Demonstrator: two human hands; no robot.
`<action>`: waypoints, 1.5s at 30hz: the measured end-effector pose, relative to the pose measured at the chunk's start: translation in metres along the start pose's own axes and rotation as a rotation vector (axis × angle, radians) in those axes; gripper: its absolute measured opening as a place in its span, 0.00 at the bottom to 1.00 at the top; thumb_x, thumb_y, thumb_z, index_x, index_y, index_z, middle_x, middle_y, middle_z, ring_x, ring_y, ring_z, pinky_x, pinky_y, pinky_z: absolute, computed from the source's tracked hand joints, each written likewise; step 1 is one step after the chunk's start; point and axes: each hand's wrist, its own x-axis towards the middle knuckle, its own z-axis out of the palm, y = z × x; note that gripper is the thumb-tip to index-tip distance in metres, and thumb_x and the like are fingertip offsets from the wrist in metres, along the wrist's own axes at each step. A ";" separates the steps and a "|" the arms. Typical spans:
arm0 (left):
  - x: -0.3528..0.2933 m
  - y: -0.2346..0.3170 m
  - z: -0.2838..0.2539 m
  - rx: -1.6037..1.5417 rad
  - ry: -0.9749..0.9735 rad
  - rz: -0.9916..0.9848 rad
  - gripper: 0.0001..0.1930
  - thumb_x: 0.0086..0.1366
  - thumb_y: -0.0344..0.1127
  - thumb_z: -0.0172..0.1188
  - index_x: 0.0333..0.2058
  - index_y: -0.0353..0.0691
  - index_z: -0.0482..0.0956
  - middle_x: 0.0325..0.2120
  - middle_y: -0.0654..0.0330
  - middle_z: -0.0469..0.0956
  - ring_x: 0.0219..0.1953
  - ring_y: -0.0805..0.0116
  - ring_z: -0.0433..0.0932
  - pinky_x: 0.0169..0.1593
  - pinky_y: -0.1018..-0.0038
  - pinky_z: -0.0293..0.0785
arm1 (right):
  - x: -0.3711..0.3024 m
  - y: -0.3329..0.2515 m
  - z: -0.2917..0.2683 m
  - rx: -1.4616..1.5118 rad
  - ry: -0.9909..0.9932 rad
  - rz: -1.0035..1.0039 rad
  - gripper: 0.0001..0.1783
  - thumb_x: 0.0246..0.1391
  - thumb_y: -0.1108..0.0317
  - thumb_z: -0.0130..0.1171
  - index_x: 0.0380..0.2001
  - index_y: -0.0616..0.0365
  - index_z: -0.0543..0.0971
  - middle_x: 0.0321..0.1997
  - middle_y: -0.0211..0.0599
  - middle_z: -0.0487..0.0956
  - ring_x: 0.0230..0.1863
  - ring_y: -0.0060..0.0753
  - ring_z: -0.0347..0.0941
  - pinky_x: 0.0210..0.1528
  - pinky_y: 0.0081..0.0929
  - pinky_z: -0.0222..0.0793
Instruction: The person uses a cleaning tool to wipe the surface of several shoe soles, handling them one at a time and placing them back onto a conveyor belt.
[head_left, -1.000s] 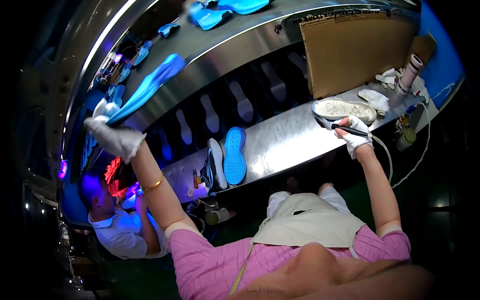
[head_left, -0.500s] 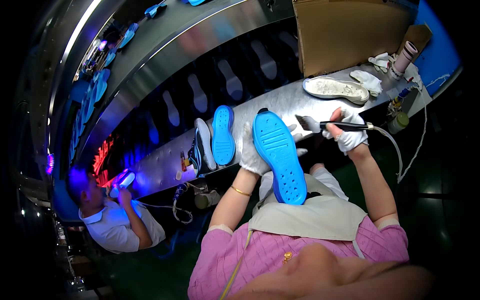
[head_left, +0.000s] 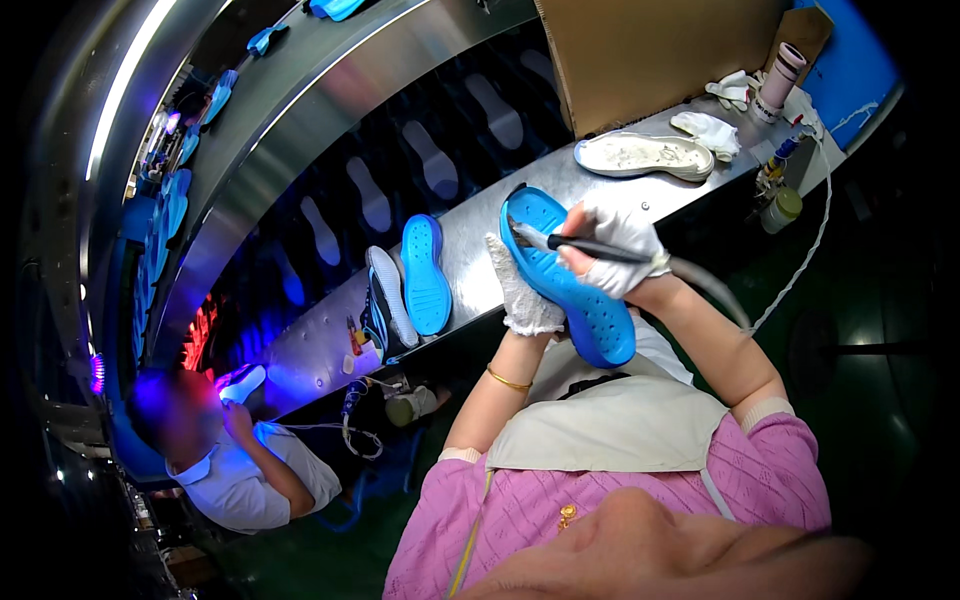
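Observation:
A blue shoe sole (head_left: 607, 330) with a raised rim and small holes rests tilted in my gloved left hand (head_left: 522, 298), whose fingers support it along its left side and partly behind it. Wrapped round the black handle of a brush (head_left: 590, 248) is my right hand (head_left: 628, 240), in a white glove with some fingertips bare. The brush's bristles touch the inside of the sole near its far left rim, and a thin hose trails from the handle. On the metal bench, left of my hands, lie another blue sole (head_left: 427, 280) and a dark shoe with a grey sole (head_left: 392, 295).
A white sole-shaped piece (head_left: 640, 156), white gloves (head_left: 708, 132) and a pink cylinder (head_left: 780, 80) sit at the bench's right. Behind them stands a cardboard sheet (head_left: 660, 60). Dark shoes with grey soles (head_left: 430, 160) line the conveyor. A co-worker (head_left: 250, 470) works at the left.
The brush has moved left, from beside the sole onto its inner face. My left hand has tilted the sole, so its raised rim shows. The whole view has shifted slightly.

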 end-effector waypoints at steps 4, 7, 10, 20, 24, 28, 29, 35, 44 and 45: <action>0.000 0.011 0.000 0.120 0.116 0.034 0.41 0.63 0.72 0.42 0.61 0.44 0.64 0.56 0.52 0.70 0.55 0.56 0.72 0.60 0.60 0.69 | -0.001 0.004 0.000 -0.180 0.164 -0.103 0.10 0.46 0.78 0.63 0.33 0.58 0.74 0.30 0.33 0.76 0.31 0.23 0.75 0.34 0.19 0.71; 0.001 0.019 0.008 0.160 0.130 0.019 0.42 0.62 0.73 0.44 0.60 0.42 0.65 0.54 0.52 0.72 0.53 0.57 0.73 0.58 0.61 0.72 | -0.008 0.007 0.002 -0.353 -0.038 -0.242 0.13 0.40 0.78 0.65 0.31 0.57 0.75 0.29 0.38 0.75 0.31 0.34 0.75 0.35 0.25 0.72; -0.001 0.026 0.016 0.249 0.201 0.071 0.43 0.62 0.73 0.42 0.60 0.41 0.66 0.53 0.51 0.73 0.52 0.54 0.74 0.58 0.58 0.72 | -0.017 0.009 0.003 0.036 -0.020 0.123 0.11 0.41 0.79 0.65 0.30 0.57 0.76 0.27 0.35 0.76 0.27 0.28 0.74 0.32 0.22 0.71; -0.023 0.028 0.023 0.223 -0.057 -0.174 0.50 0.59 0.79 0.37 0.64 0.39 0.60 0.58 0.47 0.68 0.58 0.50 0.70 0.63 0.55 0.66 | -0.043 0.019 -0.013 -0.086 0.019 0.022 0.09 0.46 0.77 0.66 0.31 0.58 0.77 0.31 0.33 0.78 0.32 0.22 0.74 0.38 0.21 0.73; -0.044 0.008 0.006 0.527 0.233 -0.327 0.45 0.62 0.75 0.33 0.63 0.42 0.60 0.57 0.53 0.69 0.56 0.59 0.71 0.59 0.61 0.70 | -0.054 0.021 -0.021 -0.173 0.014 0.027 0.08 0.46 0.73 0.67 0.28 0.57 0.76 0.30 0.35 0.78 0.31 0.26 0.76 0.37 0.22 0.72; -0.029 0.011 -0.011 0.372 0.331 -0.359 0.46 0.61 0.75 0.38 0.64 0.42 0.58 0.55 0.51 0.71 0.54 0.59 0.73 0.59 0.60 0.71 | -0.052 0.023 -0.019 0.296 -0.070 0.331 0.07 0.50 0.73 0.65 0.29 0.59 0.75 0.30 0.34 0.79 0.31 0.23 0.77 0.36 0.22 0.73; -0.026 0.010 -0.010 0.297 0.165 -0.287 0.48 0.60 0.76 0.39 0.66 0.42 0.56 0.54 0.49 0.72 0.54 0.57 0.74 0.59 0.59 0.71 | -0.049 0.022 -0.018 0.237 0.003 0.313 0.06 0.51 0.75 0.63 0.30 0.60 0.75 0.31 0.33 0.79 0.30 0.20 0.76 0.35 0.21 0.74; 0.001 0.017 0.016 0.125 -0.151 -0.021 0.48 0.59 0.77 0.39 0.66 0.43 0.56 0.59 0.50 0.67 0.57 0.54 0.71 0.60 0.57 0.70 | -0.035 0.015 -0.014 -0.111 -0.097 -0.118 0.07 0.47 0.75 0.67 0.30 0.58 0.78 0.32 0.36 0.80 0.33 0.24 0.76 0.39 0.22 0.72; 0.040 0.046 0.009 0.048 -0.131 0.300 0.54 0.51 0.78 0.50 0.65 0.42 0.56 0.57 0.47 0.69 0.53 0.50 0.73 0.58 0.53 0.71 | -0.025 0.005 -0.013 0.089 -0.096 0.071 0.05 0.51 0.78 0.63 0.32 0.59 0.80 0.33 0.33 0.81 0.34 0.19 0.78 0.38 0.18 0.73; 0.043 0.047 0.008 0.031 -0.214 0.304 0.54 0.52 0.78 0.48 0.66 0.42 0.54 0.59 0.45 0.67 0.53 0.48 0.73 0.58 0.52 0.71 | -0.025 0.005 -0.013 0.275 -0.096 0.241 0.04 0.51 0.77 0.63 0.32 0.59 0.80 0.33 0.32 0.81 0.33 0.18 0.77 0.37 0.17 0.73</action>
